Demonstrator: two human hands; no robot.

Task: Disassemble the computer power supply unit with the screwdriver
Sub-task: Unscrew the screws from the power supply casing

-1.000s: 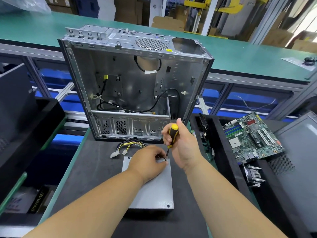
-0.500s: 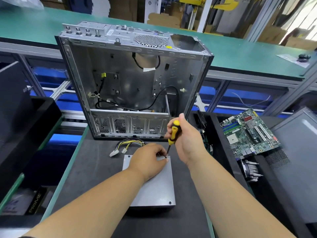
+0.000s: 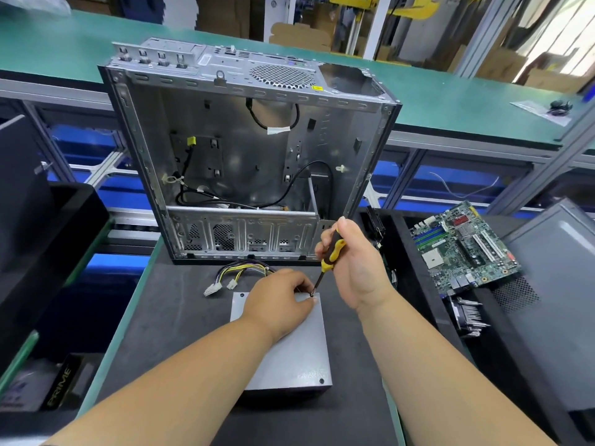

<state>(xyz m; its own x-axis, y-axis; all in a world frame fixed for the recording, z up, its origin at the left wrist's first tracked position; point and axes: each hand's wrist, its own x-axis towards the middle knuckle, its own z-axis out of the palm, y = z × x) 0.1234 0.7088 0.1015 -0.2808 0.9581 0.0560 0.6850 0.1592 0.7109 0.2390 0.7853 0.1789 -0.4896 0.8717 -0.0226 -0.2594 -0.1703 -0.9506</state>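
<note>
From the head camera, the grey power supply unit lies flat on the dark mat, just in front of the empty computer case. The left hand rests on the unit's far end, fingers curled down beside its far right corner. The right hand grips the yellow-and-black screwdriver, tilted, its tip at that corner, touching the left fingertips. A motherboard lies well apart at right.

bright even light | window glare top right | edges bowed, sharp
</note>
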